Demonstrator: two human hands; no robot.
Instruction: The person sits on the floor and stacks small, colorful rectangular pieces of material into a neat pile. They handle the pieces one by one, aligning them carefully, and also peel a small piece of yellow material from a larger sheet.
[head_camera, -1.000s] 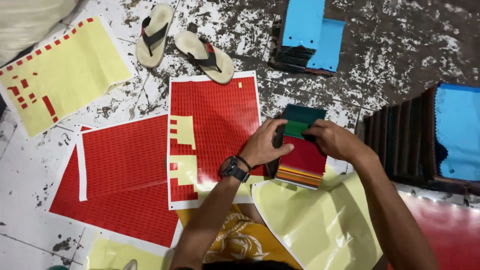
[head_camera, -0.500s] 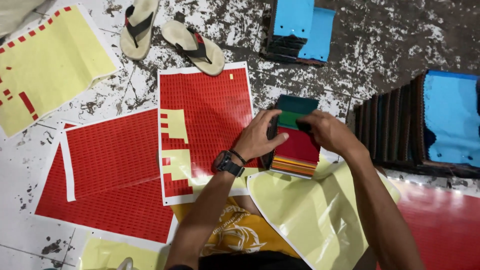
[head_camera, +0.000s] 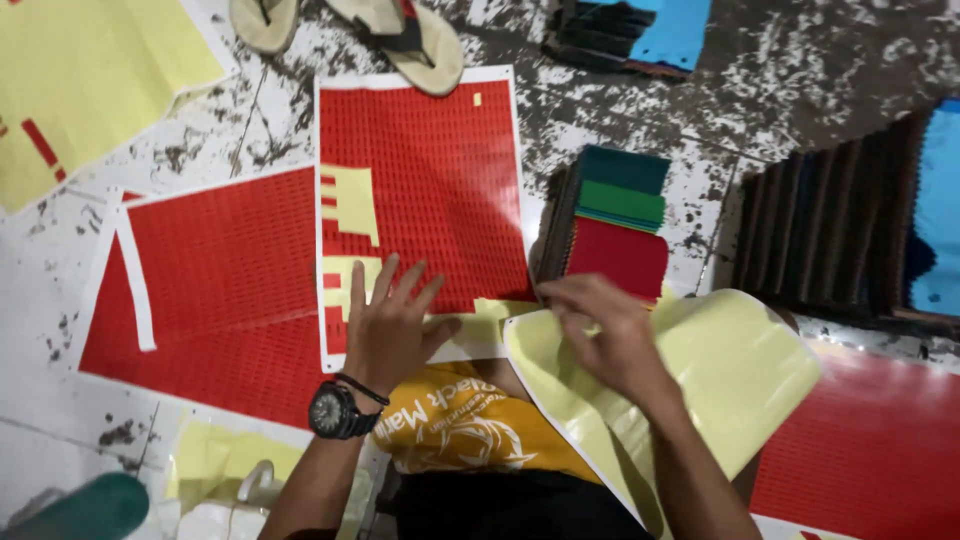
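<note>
The left hand (head_camera: 390, 325) lies flat and open, fingers spread, on the lower edge of the red label sheet (head_camera: 425, 190), which looks like a way to keep the sheet from sliding on the floor (head_camera: 820, 60). Patches of yellow backing show on this sheet just beyond the left fingertips, where labels are gone. A black wristwatch (head_camera: 332, 411) sits on that wrist.

The right hand (head_camera: 605, 335) is blurred; its fingers curl loosely over the near edge of a bare yellow backing sheet (head_camera: 740, 370) that curves up over the person's lap, and I cannot tell whether they pinch anything. Just beyond this hand stands a stack of fabric swatches (head_camera: 615, 225), its top pieces teal, green and red, set within easy reach between the two hands' working areas.

Counting the red sheets: one under the left hand, one larger sheet (head_camera: 220, 290) to the left of that hand, partly overlapped, and one at the lower right beside the right forearm (head_camera: 870, 450), so three. Yellow backing sheets: one under the right hand and one far off to the upper left (head_camera: 90, 80), plus a scrap near the left elbow. Two sandals (head_camera: 400, 35) lie beyond the left hand. Two further piles of swatches show, one far ahead of the right hand (head_camera: 630, 35) and a long dark row to its right (head_camera: 840, 225).
</note>
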